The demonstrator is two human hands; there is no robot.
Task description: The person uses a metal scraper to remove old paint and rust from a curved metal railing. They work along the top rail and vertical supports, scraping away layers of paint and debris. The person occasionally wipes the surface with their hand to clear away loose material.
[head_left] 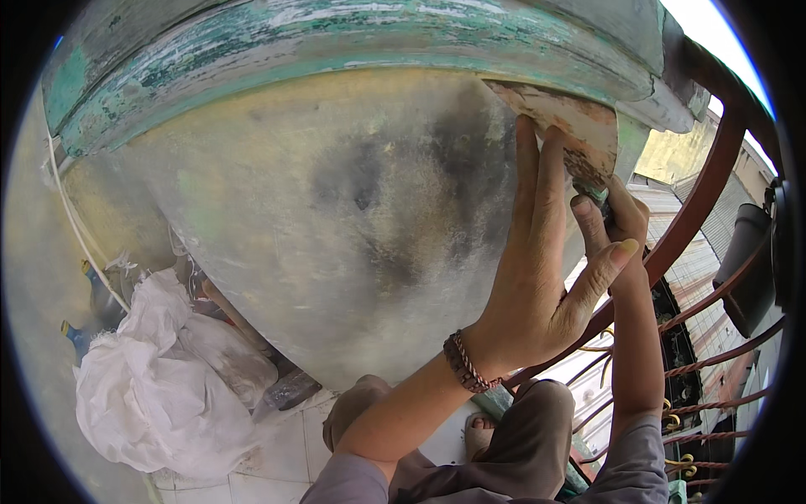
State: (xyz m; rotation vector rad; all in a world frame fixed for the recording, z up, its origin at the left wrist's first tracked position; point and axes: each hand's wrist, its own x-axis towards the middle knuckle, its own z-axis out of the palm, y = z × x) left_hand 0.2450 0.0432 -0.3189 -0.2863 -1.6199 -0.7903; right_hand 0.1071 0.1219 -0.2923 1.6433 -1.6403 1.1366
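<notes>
A wide putty knife [579, 126] lies with its stained, whitish blade against the wall [277, 218], just under the green ledge [353, 42]. My right hand [625, 223] is closed round its handle, of which a small green part shows. My left hand [537, 277], with a braided bracelet at the wrist, is stretched out open; two of its fingertips touch the lower edge of the blade. Its thumb sticks out toward my right hand. The wall surface is yellowish grey, with dark smudges left of my fingers.
At the lower left a white plastic sack [159, 378] slumps on the tiled floor, with bottles [75, 336] behind it. A white cord [75, 218] hangs at the left. Along the right runs a brown metal railing [701, 185] with a dark pot [743, 260] on it.
</notes>
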